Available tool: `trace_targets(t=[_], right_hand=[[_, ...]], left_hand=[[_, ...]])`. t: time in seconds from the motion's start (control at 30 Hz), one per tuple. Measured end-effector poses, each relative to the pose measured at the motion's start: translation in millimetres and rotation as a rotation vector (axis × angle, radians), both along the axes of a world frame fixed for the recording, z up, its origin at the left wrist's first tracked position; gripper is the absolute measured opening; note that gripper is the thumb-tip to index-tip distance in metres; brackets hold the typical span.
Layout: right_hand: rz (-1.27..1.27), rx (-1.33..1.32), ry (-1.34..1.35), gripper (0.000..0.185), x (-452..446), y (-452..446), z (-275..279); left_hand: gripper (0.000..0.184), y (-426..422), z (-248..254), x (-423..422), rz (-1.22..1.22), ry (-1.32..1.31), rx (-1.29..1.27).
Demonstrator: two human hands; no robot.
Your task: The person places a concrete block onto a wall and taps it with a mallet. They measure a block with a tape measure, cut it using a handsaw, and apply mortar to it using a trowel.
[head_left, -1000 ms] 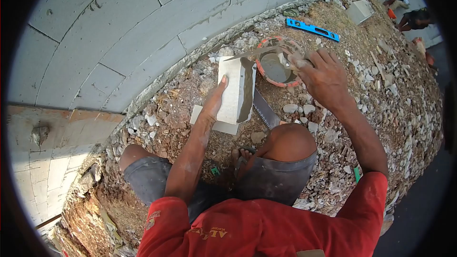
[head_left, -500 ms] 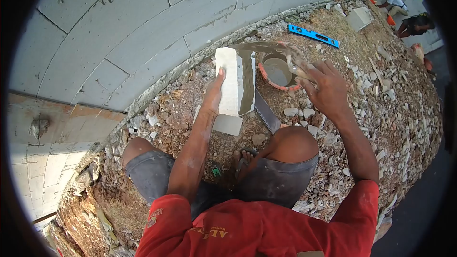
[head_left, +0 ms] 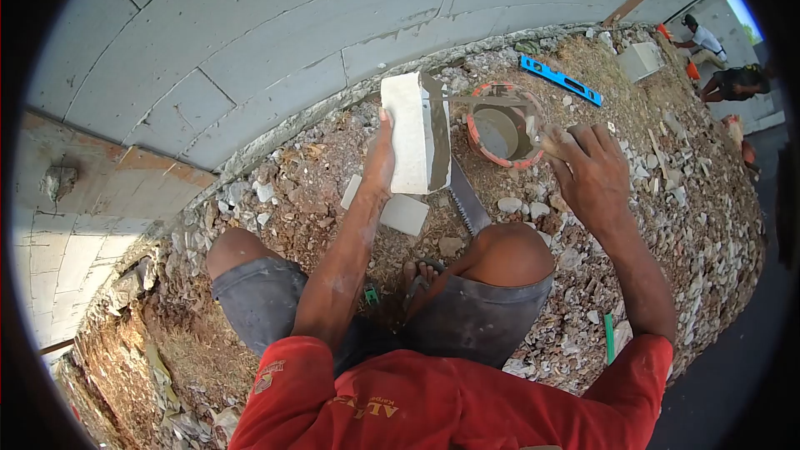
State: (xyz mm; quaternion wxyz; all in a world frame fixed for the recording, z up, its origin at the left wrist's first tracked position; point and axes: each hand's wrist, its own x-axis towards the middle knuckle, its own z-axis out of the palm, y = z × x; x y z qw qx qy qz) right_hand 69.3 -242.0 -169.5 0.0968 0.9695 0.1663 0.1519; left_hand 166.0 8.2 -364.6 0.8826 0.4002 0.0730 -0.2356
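Note:
My left hand (head_left: 382, 154) grips a white block (head_left: 405, 135) from its left side, with the thumb on its face. Grey mortar (head_left: 437, 142) coats part of the block's right side. The fingers of my right hand (head_left: 587, 168) are closed round the handle of a trowel (head_left: 492, 101), whose mortar-smeared blade reaches left to the block's upper right edge. Below the blade, a round orange-rimmed bucket (head_left: 502, 132) holds wet grey mortar. Beneath the block, a saw (head_left: 468, 202) lies on the ground beside a flat white piece (head_left: 405, 214).
A block wall (head_left: 275, 50) curves along the top and left. Behind the bucket lie a blue level (head_left: 561, 80) and a pale block (head_left: 640, 62). Stony rubble (head_left: 633, 242) covers the ground. Two people (head_left: 737, 82) crouch at the far right.
The trowel blade has swung from a tilt across the block's top to nearly level at its right edge. The block's mortared side has turned, and the whole view has shifted slightly.

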Motion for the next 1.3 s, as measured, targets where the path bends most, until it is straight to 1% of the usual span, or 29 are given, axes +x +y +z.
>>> trace_targets(t=[0.03,0.1,0.13,0.2,0.3,0.4,0.47,0.5,0.53,0.57,0.6,0.63,0.67,0.7,0.73,0.77,0.83,0.9,0.97,1.0,1.03,1.07,1.1,1.13,1.2,1.23,1.27,1.3], right_hand=[[0.002,-0.001,0.005,0.039,1.5,-0.9,-5.6],[0.026,0.100,-0.208,0.044,10.7,-2.3,-19.8],[0.037,0.100,-0.213,0.044,12.5,-2.4,-28.2],[0.143,0.050,-0.265,0.049,15.9,-2.7,-45.0],[0.165,0.036,-0.256,0.052,21.4,4.2,-62.0],[0.121,0.024,-0.296,0.053,50.7,11.7,-54.4],[0.088,0.028,-0.306,0.053,59.6,16.8,-53.2],[0.056,0.144,-0.310,0.049,65.3,18.8,-55.0],[0.027,0.262,-0.316,0.045,69.7,22.3,-55.0],[0.031,0.263,-0.319,0.045,68.6,25.7,-52.9],[-0.026,0.599,-0.142,0.038,61.4,31.8,-48.5],[-0.089,0.929,0.049,0.036,52.9,35.5,-47.5],[-0.094,0.928,0.055,0.036,46.1,33.8,-48.5],[-0.167,1.110,0.314,0.039,40.7,28.0,-47.7],[-0.241,1.283,0.575,0.045,37.5,23.9,-46.3],[-0.246,1.280,0.568,0.045,36.1,23.3,-45.6],[-0.365,1.499,0.889,0.051,34.1,24.6,-45.8],[-0.362,1.474,0.913,0.051,43.9,29.6,-46.8],[-0.364,1.459,0.941,0.051,55.5,32.5,-50.0],[-0.365,1.395,0.971,0.052,62.0,32.3,-51.3],[-0.365,1.331,0.999,0.052,64.2,30.7,-52.2],[-0.369,1.335,0.992,0.052,62.0,27.9,-53.3],[-0.370,1.230,0.935,0.052,57.9,24.4,-55.1],[-0.368,1.123,0.884,0.052,52.5,20.2,-57.3],[-0.389,1.077,0.908,0.052,34.0,-3.1,-59.8],[-0.409,1.036,0.919,0.053,24.9,-12.9,-60.7],[-0.408,1.030,0.917,0.053,15.3,-17.0,-63.1],[-0.434,1.078,0.845,0.052,3.7,-20.3,-66.8]], left_hand=[[0.075,1.4,1.3,0.9,0.022,-0.028,-0.015],[0.078,4.3,4.9,3.0,0.054,-0.063,-0.028],[0.078,2.2,6.8,4.3,0.087,-0.069,-0.034],[0.079,5.4,14.0,7.1,0.132,-0.082,-0.046],[0.075,13.0,22.7,7.1,0.084,-0.105,-0.036],[0.074,20.3,19.8,7.9,0.023,-0.106,0.023],[0.075,20.2,15.3,5.4,0.045,-0.093,-0.186],[0.075,18.1,13.9,5.4,0.040,-0.094,-0.188],[0.076,15.7,12.6,5.4,0.077,-0.070,-0.310],[0.076,14.5,11.0,6.3,0.118,-0.045,-0.431],[0.079,14.5,6.8,8.9,0.104,-0.049,-0.461],[0.079,16.4,1.7,9.2,0.109,-0.042,-0.459],[0.079,17.9,-3.2,9.8,0.062,-0.015,-0.524],[0.080,18.0,-9.4,12.8,0.009,0.005,-0.591],[0.078,19.3,-15.7,14.6,0.017,0.047,-0.674],[0.078,20.0,-22.2,14.8,0.010,0.047,-0.678],[0.076,22.0,-29.0,9.3,-0.045,0.072,-0.761],[0.074,23.1,-32.9,8.0,-0.042,0.075,-0.792],[0.073,23.5,-35.4,8.3,-0.116,0.128,-0.676],[0.068,20.2,-29.6,5.6,-0.090,0.211,-0.721],[0.068,17.0,-27.9,2.8,-0.101,0.214,-0.719],[0.068,14.9,-25.1,0.6,-0.112,0.152,-0.711],[0.068,14.1,-24.7,-0.2,-0.119,0.090,-0.705],[0.068,13.2,-39.0,2.7,-0.116,0.094,-0.706],[0.064,15.2,-69.0,10.0,-0.061,0.126,-0.797],[0.064,20.0,-62.1,9.2,-0.057,0.124,-0.801],[0.062,25.5,-55.3,8.8,-0.107,0.068,-0.686],[0.059,28.0,-45.7,7.0,-0.095,0.029,-0.581]])
